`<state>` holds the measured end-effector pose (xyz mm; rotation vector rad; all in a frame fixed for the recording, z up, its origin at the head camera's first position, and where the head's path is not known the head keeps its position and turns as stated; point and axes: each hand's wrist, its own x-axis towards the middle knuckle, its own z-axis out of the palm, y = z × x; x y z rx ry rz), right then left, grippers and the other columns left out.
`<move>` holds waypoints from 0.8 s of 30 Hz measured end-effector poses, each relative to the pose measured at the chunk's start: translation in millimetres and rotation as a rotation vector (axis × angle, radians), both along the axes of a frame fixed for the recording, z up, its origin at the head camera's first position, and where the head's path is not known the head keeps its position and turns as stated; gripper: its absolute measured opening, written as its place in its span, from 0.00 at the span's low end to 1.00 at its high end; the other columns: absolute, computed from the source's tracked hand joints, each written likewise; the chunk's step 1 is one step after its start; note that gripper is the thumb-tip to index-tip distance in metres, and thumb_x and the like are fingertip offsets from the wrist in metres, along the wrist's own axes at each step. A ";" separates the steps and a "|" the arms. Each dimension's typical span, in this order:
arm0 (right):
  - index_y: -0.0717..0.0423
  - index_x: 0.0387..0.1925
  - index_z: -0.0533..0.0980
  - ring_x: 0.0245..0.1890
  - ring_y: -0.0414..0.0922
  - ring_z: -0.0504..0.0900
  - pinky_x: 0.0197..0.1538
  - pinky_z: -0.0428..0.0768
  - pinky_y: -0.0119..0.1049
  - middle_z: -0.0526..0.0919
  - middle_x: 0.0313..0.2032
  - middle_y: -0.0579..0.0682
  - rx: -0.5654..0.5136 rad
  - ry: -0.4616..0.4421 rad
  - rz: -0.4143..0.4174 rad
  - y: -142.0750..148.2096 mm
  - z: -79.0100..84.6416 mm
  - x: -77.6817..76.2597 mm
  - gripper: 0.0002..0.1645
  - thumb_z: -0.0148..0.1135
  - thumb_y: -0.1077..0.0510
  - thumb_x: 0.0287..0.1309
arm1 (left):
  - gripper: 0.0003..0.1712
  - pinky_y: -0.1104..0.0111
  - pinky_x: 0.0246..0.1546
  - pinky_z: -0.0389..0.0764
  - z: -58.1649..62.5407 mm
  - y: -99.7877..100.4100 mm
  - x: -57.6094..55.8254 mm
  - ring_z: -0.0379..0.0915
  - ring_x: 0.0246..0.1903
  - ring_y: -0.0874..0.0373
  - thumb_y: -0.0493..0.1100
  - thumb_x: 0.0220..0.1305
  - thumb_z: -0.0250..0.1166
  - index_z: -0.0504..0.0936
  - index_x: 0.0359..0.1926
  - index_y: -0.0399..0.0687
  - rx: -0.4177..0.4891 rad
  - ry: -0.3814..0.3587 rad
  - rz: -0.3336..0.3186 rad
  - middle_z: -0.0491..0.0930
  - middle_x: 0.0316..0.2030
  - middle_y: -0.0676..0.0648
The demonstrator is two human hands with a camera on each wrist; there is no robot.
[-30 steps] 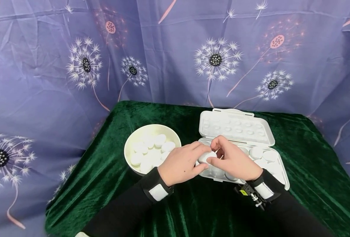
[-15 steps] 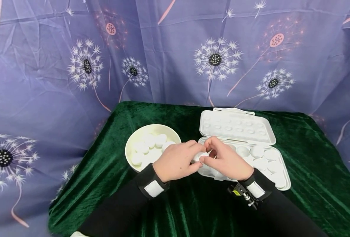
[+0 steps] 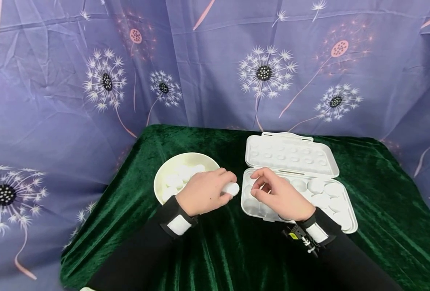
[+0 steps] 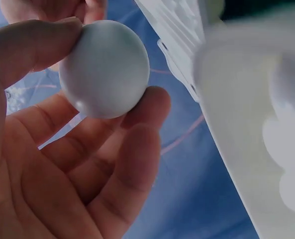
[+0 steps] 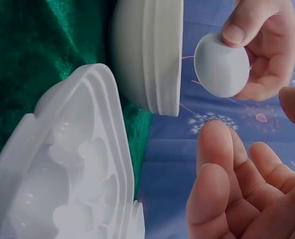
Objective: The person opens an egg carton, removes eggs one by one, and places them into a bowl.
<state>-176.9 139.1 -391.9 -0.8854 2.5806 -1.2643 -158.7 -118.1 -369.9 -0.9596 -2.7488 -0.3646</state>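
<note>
From here I see a smooth, matte white egg (image 3: 231, 189), raised between thumb and fingers of the left hand (image 3: 204, 190), between bowl and carton. The round cream bowl (image 3: 158, 182) stands left of the tabletop's (image 3: 375, 173) middle, holding several white eggs (image 3: 184, 173). Right of it, the white carton (image 3: 259, 216) lies open, lid (image 3: 291, 153) toward the far edge, left-end cups hollow.

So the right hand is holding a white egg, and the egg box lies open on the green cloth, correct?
Not quite: it's the left hand holding the white egg, as the head view shows; the egg box does lie open on the green cloth.
</note>
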 end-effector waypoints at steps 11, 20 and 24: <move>0.41 0.55 0.71 0.34 0.43 0.81 0.41 0.79 0.39 0.83 0.39 0.41 -0.011 -0.011 -0.008 5.0 0.4 1.6 0.16 0.61 0.55 0.69 | 0.14 0.65 0.32 0.75 13.1 -29.6 -31.1 0.74 0.30 0.60 0.44 0.64 0.68 0.81 0.51 0.52 -0.075 -0.077 0.089 0.78 0.40 0.52; 0.44 0.56 0.72 0.34 0.43 0.81 0.40 0.79 0.38 0.82 0.40 0.42 -0.022 -0.023 0.002 8.5 -5.1 3.4 0.17 0.61 0.56 0.68 | 0.16 0.65 0.39 0.76 3.3 -41.4 -58.3 0.76 0.36 0.57 0.44 0.69 0.65 0.79 0.56 0.49 -0.231 -0.215 0.159 0.79 0.45 0.48; 0.43 0.56 0.72 0.34 0.43 0.80 0.39 0.79 0.38 0.82 0.40 0.43 -0.023 -0.032 0.009 10.2 -5.1 4.3 0.16 0.60 0.56 0.69 | 0.16 0.64 0.40 0.76 -0.6 -42.7 -62.9 0.77 0.37 0.55 0.42 0.69 0.65 0.79 0.57 0.48 -0.257 -0.214 0.160 0.79 0.45 0.46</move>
